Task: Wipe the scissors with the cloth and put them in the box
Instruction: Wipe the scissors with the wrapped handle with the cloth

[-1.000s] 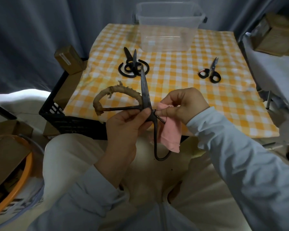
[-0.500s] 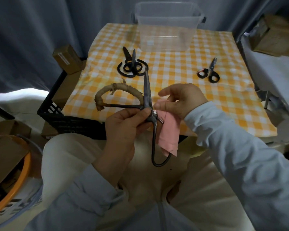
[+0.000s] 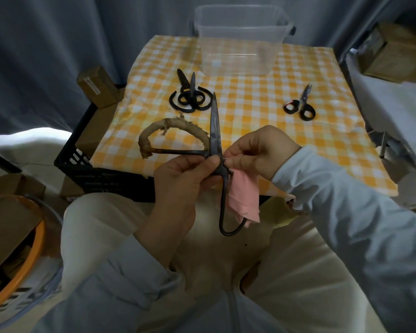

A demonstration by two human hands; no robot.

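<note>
The big scissors (image 3: 215, 126) are dark, worn iron, one handle loop bound in frayed tan wrapping. The left hand (image 3: 178, 186) pinches their pivot. The right hand's (image 3: 259, 152) fingers clamp the pink cloth (image 3: 244, 198) there.

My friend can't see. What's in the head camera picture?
A left hand holds black scissors at the pivot while the right hand pinches a pink cloth against them. On the table sit more scissors and a clear box.

No writing here is legible to me. A small brown cardboard box (image 3: 106, 79) at my left carries a white label strip (image 3: 91, 85), its print too blurred to read.
</note>
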